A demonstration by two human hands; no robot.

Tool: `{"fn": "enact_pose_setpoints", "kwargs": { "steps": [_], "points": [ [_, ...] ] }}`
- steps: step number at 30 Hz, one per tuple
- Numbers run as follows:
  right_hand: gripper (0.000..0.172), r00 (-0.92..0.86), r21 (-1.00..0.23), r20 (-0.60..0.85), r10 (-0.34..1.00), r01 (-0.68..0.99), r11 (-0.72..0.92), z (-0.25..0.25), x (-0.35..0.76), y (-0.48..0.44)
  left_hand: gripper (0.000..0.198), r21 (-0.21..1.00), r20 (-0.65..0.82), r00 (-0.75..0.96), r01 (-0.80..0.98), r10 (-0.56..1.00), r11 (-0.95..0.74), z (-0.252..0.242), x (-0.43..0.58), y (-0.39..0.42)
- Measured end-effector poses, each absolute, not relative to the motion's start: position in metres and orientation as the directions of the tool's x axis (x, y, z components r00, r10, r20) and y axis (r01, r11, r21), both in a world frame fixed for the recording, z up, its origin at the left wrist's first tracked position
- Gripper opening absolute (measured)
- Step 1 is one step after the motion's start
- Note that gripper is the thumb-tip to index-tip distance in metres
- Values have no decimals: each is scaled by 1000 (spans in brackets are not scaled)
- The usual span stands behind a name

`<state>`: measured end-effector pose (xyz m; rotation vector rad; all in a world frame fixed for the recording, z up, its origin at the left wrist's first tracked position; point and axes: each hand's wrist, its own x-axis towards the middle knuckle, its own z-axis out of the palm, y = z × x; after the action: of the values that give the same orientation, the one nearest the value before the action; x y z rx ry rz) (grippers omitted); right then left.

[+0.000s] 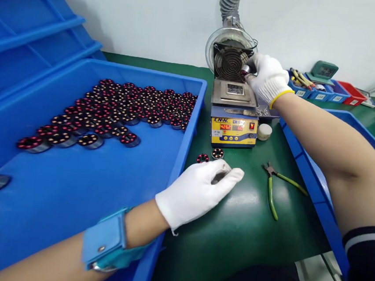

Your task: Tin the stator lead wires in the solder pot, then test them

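My right hand, in a white glove with a yellow hem, pinches a small round motor part with a silvery side. It is above the back right of a solder pot, whose square well holds shiny metal. Lower down, my gloved left hand rests near the green table with its thumb and fingers curled round a dark grey piece, seen only in part, which looks like another motor part. Just beyond its fingers lie two round motor parts, one with red spots, the other with pale spots.
A large blue tray at left holds many similar parts. Behind the pot stands a fume extractor with a grey hose. Green-handled cutters, a small round tub and another blue bin are at right.
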<state>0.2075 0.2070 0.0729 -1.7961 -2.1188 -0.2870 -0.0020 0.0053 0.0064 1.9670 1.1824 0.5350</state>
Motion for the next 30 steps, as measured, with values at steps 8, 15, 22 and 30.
{"fn": "enact_pose_setpoints", "kwargs": {
  "steps": [8, 15, 22, 30],
  "points": [
    [32, -209, 149, 326, 922, 974, 168, 65, 187, 215, 42, 752, -41, 535, 573, 844, -326, 7, -1, 5],
    [33, -219, 115, 284, 934, 974, 193, 63, 183, 217, 42, 767, -35, 547, 551, 836, -328, 7, -2, 4],
    [35, -216, 134, 301, 929, 974, 183, 68, 181, 215, 36, 766, -48, 539, 560, 841, -315, 7, -1, 5],
    [23, -138, -396, 356, 924, 873, 283, 83, 174, 158, 43, 997, -67, 179, 50, 981, 59, 4, 0, 14]
  ]
}}
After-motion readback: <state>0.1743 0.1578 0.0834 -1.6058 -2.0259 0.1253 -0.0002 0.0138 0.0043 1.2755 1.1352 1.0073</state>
